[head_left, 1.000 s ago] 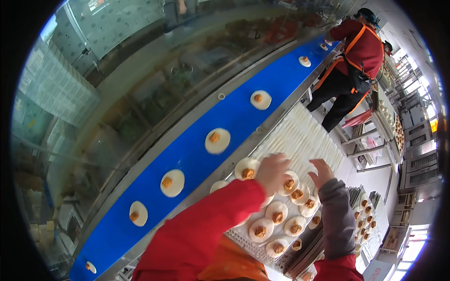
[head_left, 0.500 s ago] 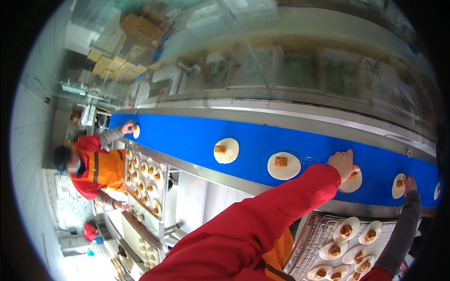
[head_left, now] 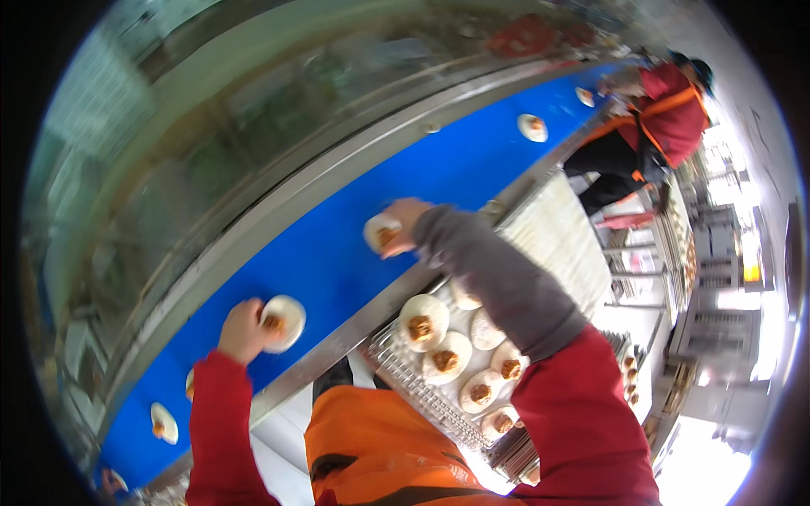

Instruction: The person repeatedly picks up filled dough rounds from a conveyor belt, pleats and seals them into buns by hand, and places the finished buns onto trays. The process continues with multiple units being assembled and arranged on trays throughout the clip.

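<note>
A round of pale dough with an orange-brown filling (head_left: 291,319) is by my left hand (head_left: 243,329), whose fingers close on its left edge beside the filling. Farther along the blue conveyor belt (head_left: 337,270), my right hand (head_left: 407,224) grips another filled dough round (head_left: 375,229) from its right side; that hand is slightly blurred, and its fingers partly cover the filling. Both rounds are over the belt. Lower left on the belt lie a dough round (head_left: 165,423) and another half hidden behind my left sleeve.
A wire-edged tray (head_left: 392,358) of several filled dough rounds stands below my right forearm. Beyond it is a pale flat surface (head_left: 561,240). Upper right, a co-worker (head_left: 666,118) in red and orange reaches to the belt. A metal rail (head_left: 278,202) borders the belt's far side.
The view has swung to the right, bringing the belt's other end and another co-worker into sight. Both my hands are now closed on dough rounds at the belt.
</note>
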`<control>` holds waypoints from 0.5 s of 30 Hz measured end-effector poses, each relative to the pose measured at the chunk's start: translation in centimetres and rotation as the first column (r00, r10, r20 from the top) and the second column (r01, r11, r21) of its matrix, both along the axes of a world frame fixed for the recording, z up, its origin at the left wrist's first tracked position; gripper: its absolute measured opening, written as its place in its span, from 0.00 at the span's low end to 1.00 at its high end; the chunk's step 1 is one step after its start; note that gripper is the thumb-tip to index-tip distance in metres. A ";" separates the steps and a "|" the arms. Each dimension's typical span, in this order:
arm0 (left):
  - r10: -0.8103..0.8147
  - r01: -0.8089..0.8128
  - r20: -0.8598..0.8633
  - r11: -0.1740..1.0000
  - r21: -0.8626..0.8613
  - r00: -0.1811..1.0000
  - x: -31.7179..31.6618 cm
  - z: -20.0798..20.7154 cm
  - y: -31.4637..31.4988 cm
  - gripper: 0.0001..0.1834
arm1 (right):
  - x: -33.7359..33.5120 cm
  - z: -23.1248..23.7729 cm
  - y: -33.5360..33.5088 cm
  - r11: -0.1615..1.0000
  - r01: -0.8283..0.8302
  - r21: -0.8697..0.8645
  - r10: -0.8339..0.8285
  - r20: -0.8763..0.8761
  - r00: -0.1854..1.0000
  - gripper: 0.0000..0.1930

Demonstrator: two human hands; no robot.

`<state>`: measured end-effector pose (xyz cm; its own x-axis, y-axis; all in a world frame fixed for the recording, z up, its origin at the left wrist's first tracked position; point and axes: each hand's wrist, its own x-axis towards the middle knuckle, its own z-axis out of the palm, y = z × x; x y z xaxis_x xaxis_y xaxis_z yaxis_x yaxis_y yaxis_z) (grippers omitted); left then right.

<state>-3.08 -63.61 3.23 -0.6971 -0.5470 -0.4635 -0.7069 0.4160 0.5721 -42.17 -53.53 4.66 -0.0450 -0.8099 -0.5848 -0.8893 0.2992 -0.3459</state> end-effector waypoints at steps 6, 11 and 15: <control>0.115 -0.134 -0.172 0.985 -0.109 0.979 5.6 0.0 4.5 0.27 | 7.8 -0.4 1.0 0.963 -0.142 -0.228 0.138 -0.030 0.990 0.23; 0.391 -0.417 0.149 0.874 0.249 0.908 8.0 2.2 1.5 0.31 | 8.6 1.9 2.2 0.980 0.045 -0.196 0.034 0.381 0.924 0.25; 0.524 -0.410 -0.052 0.719 0.561 0.850 3.4 7.3 2.0 0.30 | 1.2 4.7 10.7 0.849 0.477 -0.228 -0.161 0.749 0.643 0.33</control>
